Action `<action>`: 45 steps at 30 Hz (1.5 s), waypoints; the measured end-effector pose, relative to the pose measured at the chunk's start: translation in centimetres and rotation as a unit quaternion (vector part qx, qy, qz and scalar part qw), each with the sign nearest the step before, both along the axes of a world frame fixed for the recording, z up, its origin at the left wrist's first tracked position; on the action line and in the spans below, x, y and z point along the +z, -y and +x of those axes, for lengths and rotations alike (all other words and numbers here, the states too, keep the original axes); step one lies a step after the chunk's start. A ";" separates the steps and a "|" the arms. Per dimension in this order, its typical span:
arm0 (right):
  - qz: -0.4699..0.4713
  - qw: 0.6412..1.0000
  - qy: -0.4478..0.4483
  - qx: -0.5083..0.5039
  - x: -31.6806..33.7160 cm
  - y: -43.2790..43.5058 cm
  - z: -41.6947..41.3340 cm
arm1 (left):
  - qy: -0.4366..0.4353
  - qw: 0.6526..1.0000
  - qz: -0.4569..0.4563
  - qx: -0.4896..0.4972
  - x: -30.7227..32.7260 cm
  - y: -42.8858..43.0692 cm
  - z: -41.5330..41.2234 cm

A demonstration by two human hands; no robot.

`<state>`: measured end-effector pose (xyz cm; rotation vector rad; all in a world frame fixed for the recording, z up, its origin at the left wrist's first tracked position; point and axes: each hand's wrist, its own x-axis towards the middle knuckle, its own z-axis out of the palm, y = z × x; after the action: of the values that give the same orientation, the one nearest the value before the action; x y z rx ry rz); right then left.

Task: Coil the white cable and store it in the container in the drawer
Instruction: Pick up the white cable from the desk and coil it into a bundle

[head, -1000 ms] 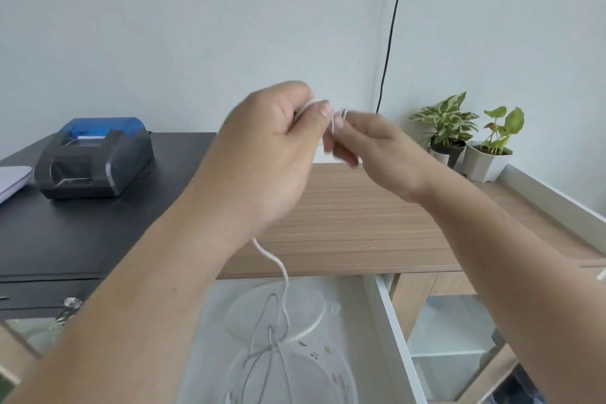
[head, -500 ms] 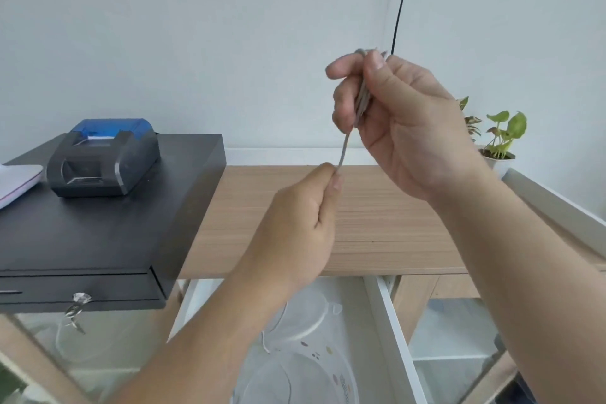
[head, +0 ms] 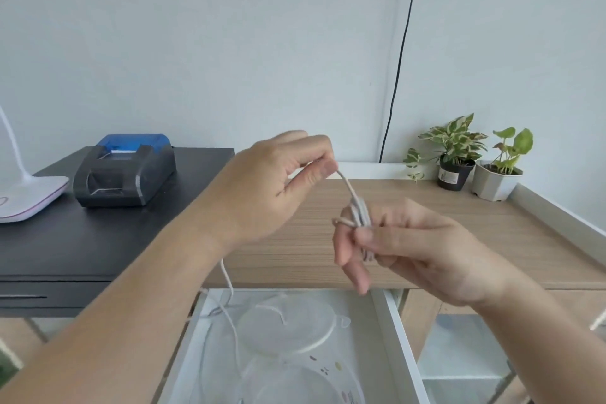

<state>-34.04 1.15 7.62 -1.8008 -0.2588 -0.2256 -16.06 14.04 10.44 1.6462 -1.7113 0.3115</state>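
My right hand [head: 403,246] pinches a small bundle of white cable [head: 359,210] wound around its fingers, above the wooden counter. My left hand [head: 278,187] is higher and to the left, pinching the strand that leads into the bundle. The loose tail of the cable drops behind my left forearm into the open white drawer [head: 398,331] below. In the drawer sit a clear round container [head: 292,384], cut off by the bottom edge, and behind it its clear lid [head: 314,328].
A black cash drawer [head: 65,252] on the left carries a dark receipt printer [head: 124,170] with a blue top and a white lamp base [head: 26,197]. Two potted plants [head: 472,157] stand at the back right. A black cord [head: 403,43] runs down the wall corner.
My right hand came down from head height to just above the counter with the bundle. My left hand rose from below it to up and left, drawing the strand around.
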 end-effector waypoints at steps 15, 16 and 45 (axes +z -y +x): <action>-0.170 0.963 0.064 -0.197 1.8 2.7 1.7 | 0.030 0.995 -0.060 0.077 0.9 -2.3 -4.5; -0.157 0.973 0.037 -0.165 1.2 2.4 1.1 | 0.052 0.994 -0.063 0.074 1.6 -2.4 -4.0; 0.192 0.934 0.276 -0.118 10.2 0.3 1.1 | -0.190 0.894 0.405 0.005 -7.8 -0.2 -5.3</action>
<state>-32.96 0.82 17.87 -1.3445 -0.3637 -0.8996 -21.40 14.24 2.68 2.0940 -1.6041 -0.7899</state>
